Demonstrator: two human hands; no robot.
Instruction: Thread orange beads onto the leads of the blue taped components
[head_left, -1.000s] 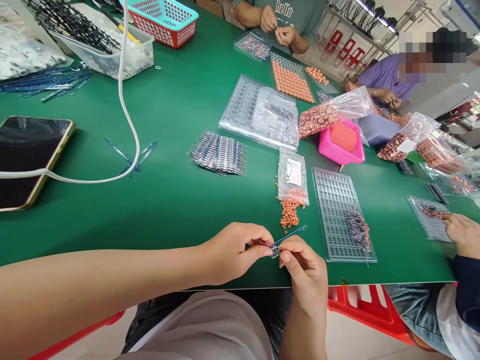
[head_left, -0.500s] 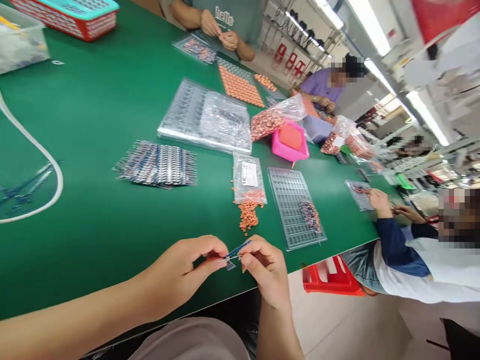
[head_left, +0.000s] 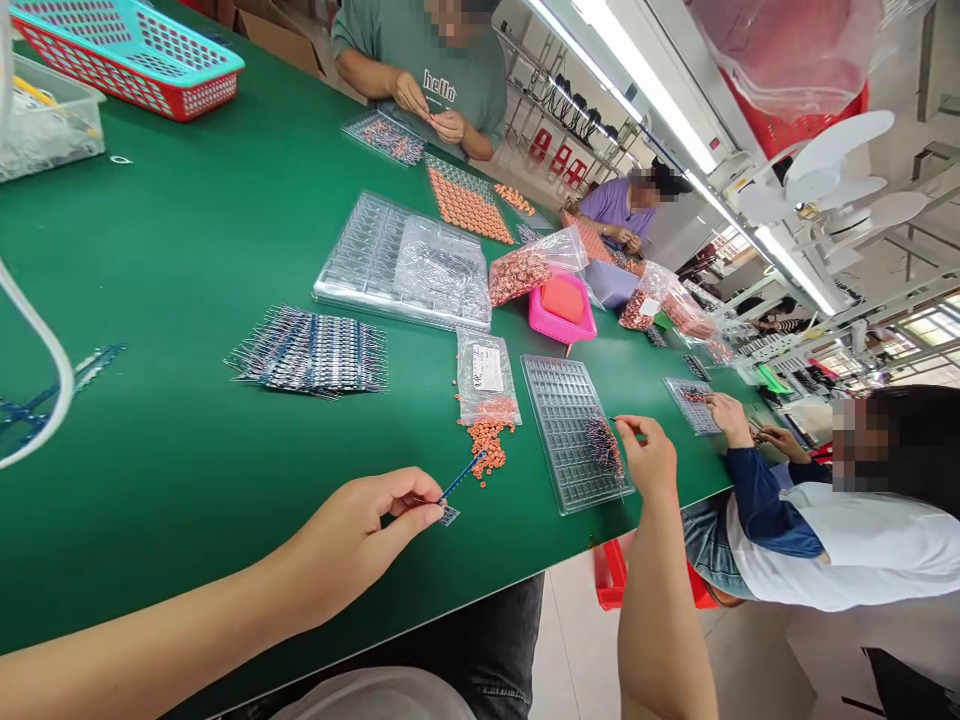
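Observation:
My left hand (head_left: 401, 520) pinches a narrow blue perforated strip (head_left: 461, 478) between thumb and fingers, just above the green table. A small clear, gridded piece (head_left: 448, 515) shows under its fingertips. My right hand (head_left: 646, 455) is closed in a pinch on a small, dark, thin-wired part (head_left: 613, 419), too small to make out fully. It hovers by the right side of a clear compartment tray (head_left: 551, 425). On that tray lies a pile of small wired parts (head_left: 602, 447) with orange bits. Loose orange ring-like pieces (head_left: 487, 450) lie beyond the strip, below a labelled plastic bag (head_left: 487, 375).
A stack of wired component strips (head_left: 311, 350) lies left of centre. Behind it are stacked clear trays (head_left: 360, 250), a pink basket (head_left: 559, 325) and bags of orange parts (head_left: 521, 275). A white cable (head_left: 45, 340) curves at left. Co-workers sit at the far side and right.
My right hand has left the blue strip and moved right to the compartment tray, pinching a small part. My left hand stays in place with the strip. The view has tilted upward.

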